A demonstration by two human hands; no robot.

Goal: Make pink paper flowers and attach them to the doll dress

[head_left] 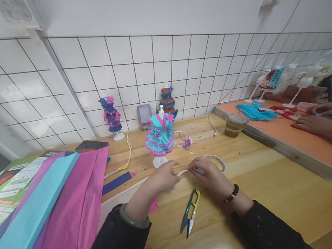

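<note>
A short, narrow white strip [183, 172] is stretched between my two hands above the wooden table. My left hand [164, 177] pinches its left end, and my right hand [205, 172] pinches the other. Partly behind my right hand lies a roll of tape [221, 163]. Yellow and green thread snips [191, 213] rest on the wood just below my hands, blades toward me. Beyond my left hand stands a small dress form wearing a turquoise and pink paper dress [160, 134] on a white round base. A pink paper scrap [153, 206] lies beside my left wrist.
Coloured paper sheets [70, 200] cover the left side. Two more dressed forms, a purple one [111, 116] and a brown one [167, 98], stand by the tiled wall with a phone [145, 117]. A cup [235, 124] stands right, near an orange-topped table [283, 139] where another person's hands work.
</note>
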